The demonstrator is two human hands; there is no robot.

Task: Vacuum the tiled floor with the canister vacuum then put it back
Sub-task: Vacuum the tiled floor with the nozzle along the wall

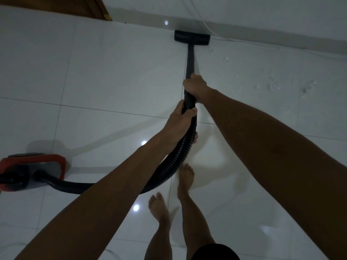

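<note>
Near the top centre of the frame, the flat black rectangular floor nozzle sits on the glossy white tiled floor, right against the pale baseboard. A straight black wand tube runs down from it to the middle of the frame, where the right hand is wrapped round its lower end. Just below, the left hand grips the ribbed black flexible hose, which curves down and left to the red and grey canister vacuum body at the lower left edge. Two bare feet stand on the tiles at lower centre. Whitish debris specks lie at upper right, a thin white cord runs along the wall, and a brown wooden door edge shows at upper left.
</note>
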